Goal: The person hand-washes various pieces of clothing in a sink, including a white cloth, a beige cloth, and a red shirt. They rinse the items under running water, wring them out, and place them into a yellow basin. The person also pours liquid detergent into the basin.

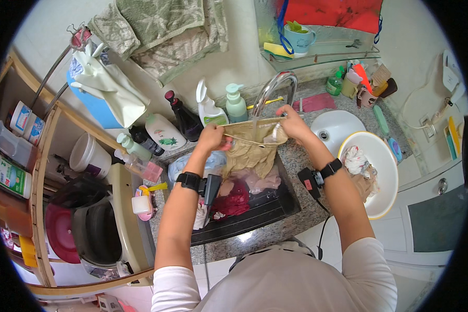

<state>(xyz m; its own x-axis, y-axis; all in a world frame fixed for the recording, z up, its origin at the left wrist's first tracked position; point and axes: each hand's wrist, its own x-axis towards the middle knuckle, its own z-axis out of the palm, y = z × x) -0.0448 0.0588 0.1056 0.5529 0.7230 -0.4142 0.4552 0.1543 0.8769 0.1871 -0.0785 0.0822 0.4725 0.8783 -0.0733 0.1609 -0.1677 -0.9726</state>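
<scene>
A tan cloth garment (249,154) hangs by its waistband between my two hands. My left hand (213,137) grips one end of the band, and my right hand (292,124) grips the other. Water from the curved chrome faucet (275,87) runs into the garment's spread opening. Its lower part hangs into the dark sink (273,212), over other wet laundry. A dark red cloth (234,199), a pale pink cloth (265,180) and a light blue cloth (214,160) lie in there.
Right of the sink, a white basin with a yellow rim (390,187) holds crumpled cloths, beside a white washbowl (327,121). Several bottles, including a white spray bottle (210,103), line the wall. A soap dish (146,212) sits at left, near wooden shelving (43,187).
</scene>
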